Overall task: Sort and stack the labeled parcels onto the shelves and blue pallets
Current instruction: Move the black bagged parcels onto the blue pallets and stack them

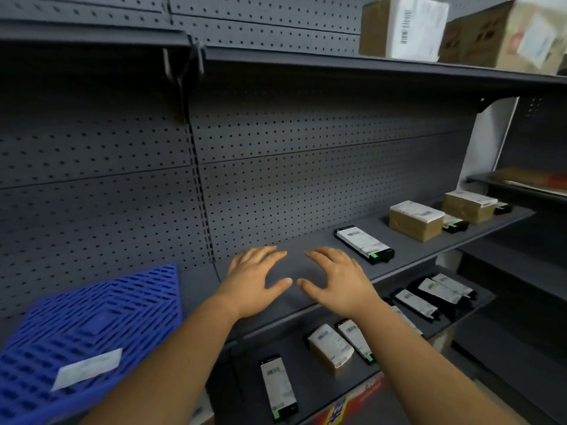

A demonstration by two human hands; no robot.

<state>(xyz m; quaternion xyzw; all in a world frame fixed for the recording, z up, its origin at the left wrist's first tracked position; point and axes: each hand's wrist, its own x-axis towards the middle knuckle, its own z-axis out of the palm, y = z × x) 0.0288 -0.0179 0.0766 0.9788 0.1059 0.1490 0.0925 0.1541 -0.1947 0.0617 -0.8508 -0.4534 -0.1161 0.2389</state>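
Observation:
My left hand (256, 279) and my right hand (336, 280) hover side by side over a bare stretch of the grey middle shelf (306, 240), fingers spread and holding nothing. To their right on that shelf lies a flat black parcel with a white label (363, 244), then a brown labeled box (415, 219) and a second brown box (469, 205). A blue pallet (92, 326) with a white label stands tilted at the lower left. On the lower shelf (306, 391) lie several black labeled parcels and a small brown box (331, 348).
The top shelf (337, 67) carries two large cardboard boxes (402, 27) at the upper right. A grey pegboard back panel (122, 167) runs behind the shelves. Another shelving unit (521, 188) stands at the far right with a flat brown item on it.

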